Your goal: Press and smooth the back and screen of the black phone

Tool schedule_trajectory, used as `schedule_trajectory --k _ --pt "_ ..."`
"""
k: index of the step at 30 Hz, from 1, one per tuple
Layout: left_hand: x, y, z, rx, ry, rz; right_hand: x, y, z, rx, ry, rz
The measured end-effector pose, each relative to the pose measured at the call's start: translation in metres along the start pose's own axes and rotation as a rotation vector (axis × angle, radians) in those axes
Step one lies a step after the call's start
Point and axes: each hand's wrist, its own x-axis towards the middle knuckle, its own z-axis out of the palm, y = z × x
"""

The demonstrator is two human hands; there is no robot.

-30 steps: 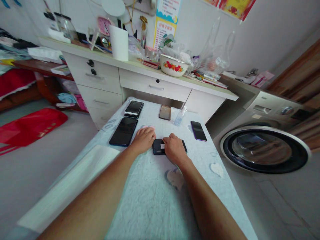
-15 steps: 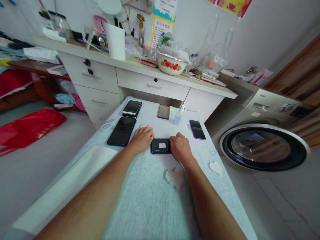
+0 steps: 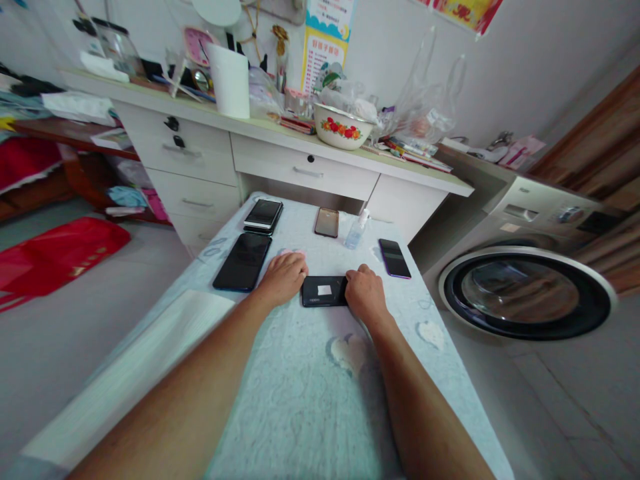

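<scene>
Curled hands at both ends of a dark phone [image 3: 325, 300], lying back up mid-table.
The left hand [image 3: 284, 277] rests at its left end, the right hand [image 3: 367, 292] over its right; whether either grips anything I cannot tell. On the table [image 3: 310, 413], stacked phones [image 3: 263, 213] sit near the far left corner, a larger phone [image 3: 244, 262] by the left edge, a spray bottle [image 3: 355, 233] toward the far edge, a purple-rimmed phone [image 3: 395, 258] near the right edge.

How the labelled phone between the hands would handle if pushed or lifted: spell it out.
The phone looks stiff: its flat body shows no bend. Its smooth, dark back could feel slippery. Lying flat on the table, it would likely slide rather than roll or tip.
</scene>
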Motion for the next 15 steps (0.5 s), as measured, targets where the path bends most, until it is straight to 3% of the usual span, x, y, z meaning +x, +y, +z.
schedule_trajectory --k 15 --pt "0.000 0.001 -0.001 -0.021 0.003 -0.001 0.003 -0.021 0.009 0.051 0.029 -0.142"
